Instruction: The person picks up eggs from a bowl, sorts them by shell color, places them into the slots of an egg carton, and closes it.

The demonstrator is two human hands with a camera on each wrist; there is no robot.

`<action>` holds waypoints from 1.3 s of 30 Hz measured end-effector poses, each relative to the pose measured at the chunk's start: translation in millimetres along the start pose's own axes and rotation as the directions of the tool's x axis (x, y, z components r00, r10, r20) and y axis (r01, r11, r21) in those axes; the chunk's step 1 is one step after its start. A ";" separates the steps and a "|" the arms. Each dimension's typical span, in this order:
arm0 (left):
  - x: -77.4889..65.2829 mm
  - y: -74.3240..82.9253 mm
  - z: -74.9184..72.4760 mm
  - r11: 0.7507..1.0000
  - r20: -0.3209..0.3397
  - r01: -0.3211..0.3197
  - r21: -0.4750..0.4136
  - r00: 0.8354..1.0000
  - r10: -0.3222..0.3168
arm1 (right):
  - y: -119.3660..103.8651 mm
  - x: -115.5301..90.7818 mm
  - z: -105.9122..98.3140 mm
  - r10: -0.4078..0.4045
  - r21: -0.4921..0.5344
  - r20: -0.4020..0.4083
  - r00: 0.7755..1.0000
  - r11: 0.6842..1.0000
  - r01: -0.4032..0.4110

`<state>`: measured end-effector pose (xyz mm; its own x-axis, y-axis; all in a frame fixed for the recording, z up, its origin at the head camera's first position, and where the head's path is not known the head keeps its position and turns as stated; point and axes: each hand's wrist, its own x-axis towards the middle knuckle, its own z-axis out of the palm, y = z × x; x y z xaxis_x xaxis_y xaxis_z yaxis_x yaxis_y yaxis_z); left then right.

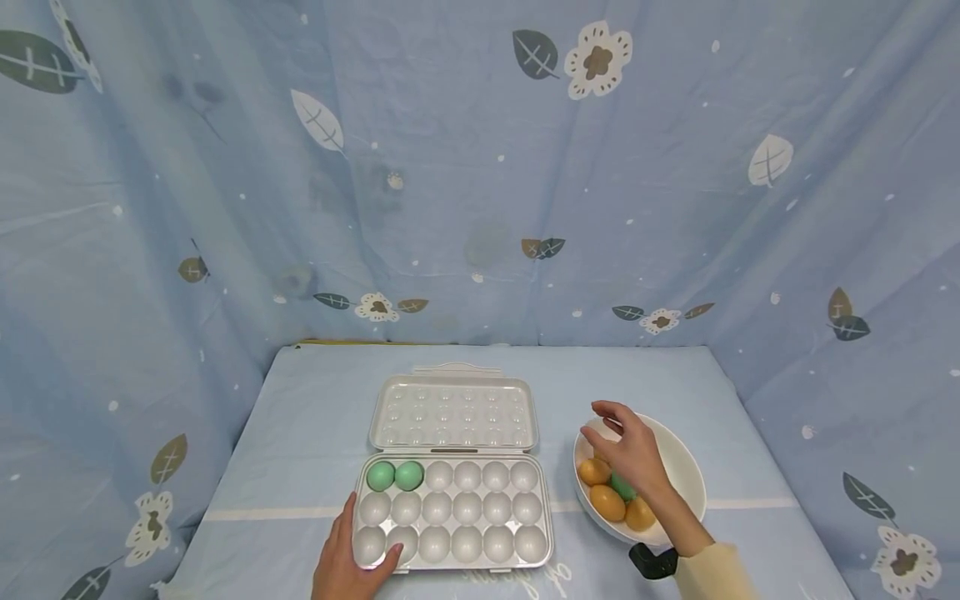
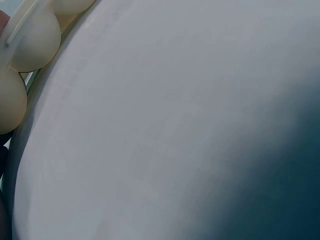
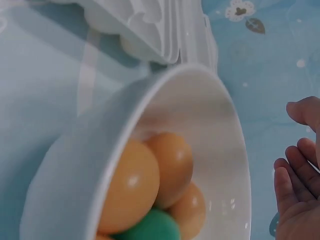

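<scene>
A white plastic egg box lies with its lid folded back. Two green eggs sit side by side in its back row at the left; the other cups hold no eggs. My left hand grips the box's front left corner, thumb over the front edge. The left wrist view catches only the undersides of some cups. Above the white bowl, my right hand has its fingers apart and holds nothing. Inside the bowl lie several orange eggs and a green egg, partly hidden.
The raised lid lies flat behind the box. A pale blue cloth covers the table, and flowered curtains hang behind it and at both sides. A black wrist device is on my right forearm, near the bowl's front rim.
</scene>
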<state>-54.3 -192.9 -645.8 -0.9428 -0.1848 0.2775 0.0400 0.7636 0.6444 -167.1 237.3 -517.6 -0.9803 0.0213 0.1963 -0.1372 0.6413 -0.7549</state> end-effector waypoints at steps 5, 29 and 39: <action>0.1 1.2 -1.2 1.000 0.007 0.004 0.002 1.000 -0.004 | 14.0 -5.0 -10.9 0.010 -0.063 -0.008 1.000 0.998 -0.011; -0.3 2.1 -0.7 1.000 0.008 0.013 -0.007 1.000 -0.013 | 50.6 -31.2 -42.7 0.078 -0.253 -0.013 0.997 0.964 -0.079; 2.3 4.0 -3.2 0.999 0.077 0.050 0.002 0.996 -0.050 | 53.1 -37.1 -46.7 0.124 -0.331 0.027 0.992 0.937 -0.108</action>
<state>-55.3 -192.2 -640.4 -0.9662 -0.1748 0.1896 -0.0077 0.7545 0.6563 -131.4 306.4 -535.7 -0.9933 0.0801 0.0839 0.0247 0.8530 -0.5214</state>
